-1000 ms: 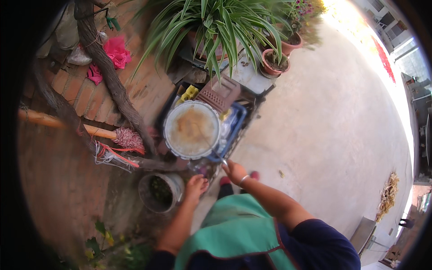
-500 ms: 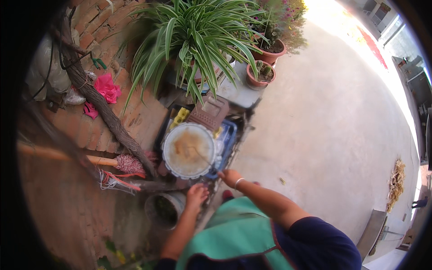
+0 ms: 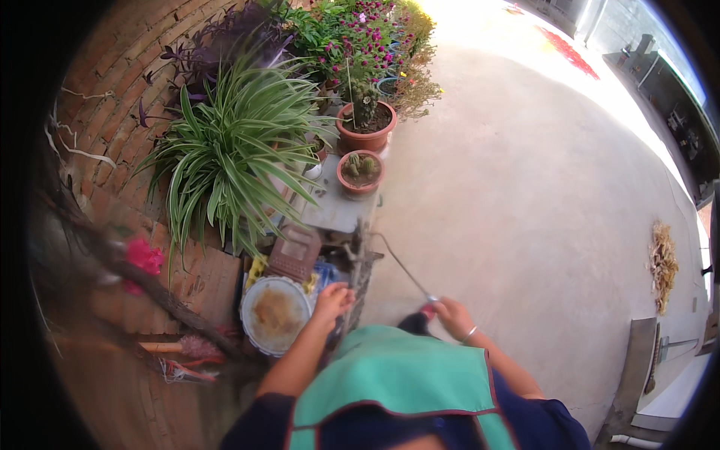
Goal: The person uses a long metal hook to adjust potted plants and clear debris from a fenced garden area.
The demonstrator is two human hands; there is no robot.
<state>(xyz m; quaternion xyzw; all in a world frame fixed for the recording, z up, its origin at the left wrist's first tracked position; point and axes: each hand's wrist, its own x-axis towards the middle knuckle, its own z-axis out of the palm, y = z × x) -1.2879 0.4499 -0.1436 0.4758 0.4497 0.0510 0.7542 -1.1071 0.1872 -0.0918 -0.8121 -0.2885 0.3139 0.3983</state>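
Observation:
My right hand (image 3: 454, 319), a white bracelet at its wrist, is closed round the handle end of a thin metal rod (image 3: 409, 274) with a bent tip. The rod slants up and to the left over the concrete. Half-bent fingers show on my left hand (image 3: 334, 301), with nothing seen in them. It hovers just right of a round whitish lid (image 3: 301, 307) with a brown stain in its middle. Beyond the lid lie a brown plastic piece (image 3: 294, 253) and a blue tray (image 3: 325, 274), partly covered by other things.
A striped spider plant (image 3: 232, 150) spreads over the left side. Potted cacti (image 3: 361, 173) stand on a grey slab (image 3: 330, 202). A woody trunk (image 3: 169, 300) and a mop head (image 3: 201, 346) are at lower left. Pale concrete floor (image 3: 510, 187) stretches to the right.
My right hand has swung right, away from the lid, carrying the rod over the concrete. My left hand has risen beside the lid. The view has shifted, bringing more flowerpots in.

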